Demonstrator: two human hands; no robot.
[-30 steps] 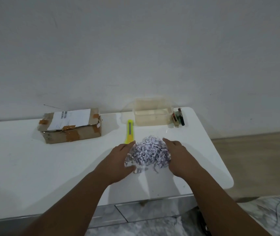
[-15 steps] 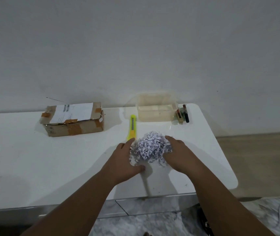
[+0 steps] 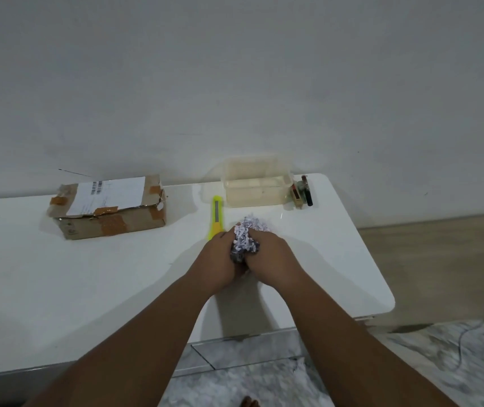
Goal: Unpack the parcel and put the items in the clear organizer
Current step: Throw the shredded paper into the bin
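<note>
The two hands have come together since a moment ago. Before, they lay flat on each side of a loose pile of white and purple shredded paper. Now the left hand (image 3: 220,259) and the right hand (image 3: 270,257) squeeze that pile into a tight ball of shredded paper (image 3: 246,239) between them, near the front edge of the white surface (image 3: 58,289), toward its right side. Both hands have a closed grip on the paper. I think this means the packing stuff is being cleared away, so the real unpacking is mostly done or on hold.

Just past the hands lies a yellow plastic box cutter (image 3: 216,217), with its near end touching the left hand. Farther back, by the back edge, sits the clear plastic organizer box (image 3: 256,186). It looks pale and see-through, and I cannot tell if anything is inside. A few small dark things (image 3: 302,190), maybe little tubes or bottles, lie just beside its right side, not in it yet. Far to the left, by the back edge, the brown cardboard parcel (image 3: 108,207) rests with torn tape and a white label on top.
</note>
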